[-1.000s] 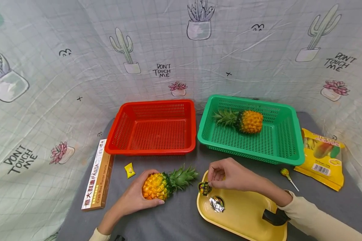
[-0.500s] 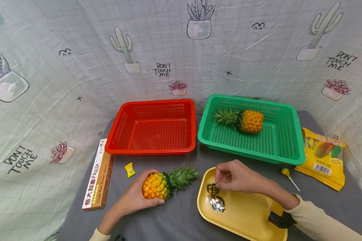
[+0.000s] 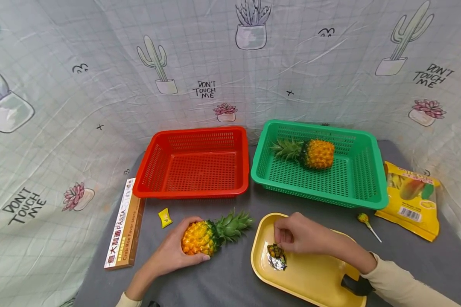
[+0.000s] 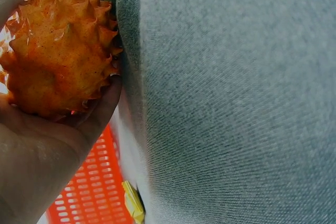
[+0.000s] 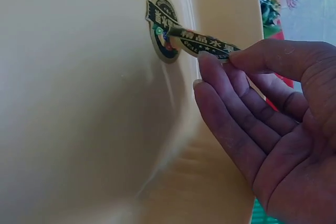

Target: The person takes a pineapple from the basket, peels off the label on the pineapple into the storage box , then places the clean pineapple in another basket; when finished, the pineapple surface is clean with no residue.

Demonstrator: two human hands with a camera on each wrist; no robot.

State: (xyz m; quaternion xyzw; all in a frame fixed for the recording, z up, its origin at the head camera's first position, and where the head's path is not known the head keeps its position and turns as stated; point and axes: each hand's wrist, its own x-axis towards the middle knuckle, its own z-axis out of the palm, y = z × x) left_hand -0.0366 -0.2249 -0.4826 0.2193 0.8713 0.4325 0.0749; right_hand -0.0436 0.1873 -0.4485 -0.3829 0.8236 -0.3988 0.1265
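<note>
On the grey cloth a small pineapple (image 3: 198,239) lies on its side, leaves to the right. My left hand (image 3: 176,251) grips its body, thumb on the near side; the left wrist view shows the spiky orange base of the pineapple (image 4: 63,51) close up. Over the yellow tray (image 3: 311,273), my right hand (image 3: 305,234) pinches a dark fruit sticker (image 5: 207,44) between thumb and forefinger. The far end of that sticker overlaps a second, oval sticker (image 5: 167,51) on the tray. In the head view, the second sticker (image 3: 278,263) looks partly silvery.
Behind stand a red basket (image 3: 199,194) and a green basket (image 3: 330,196) holding another pineapple (image 3: 319,154). A pasta box (image 3: 121,230) and a yellow-wrapped candy (image 3: 164,217) lie left. At right are a lollipop (image 3: 363,219) and a yellow snack bag (image 3: 411,204).
My right hand has moved slightly right and toward me, bringing the pinched sticker from the tray's left rim down to the other sticker. The left hand and its pineapple have stayed put.
</note>
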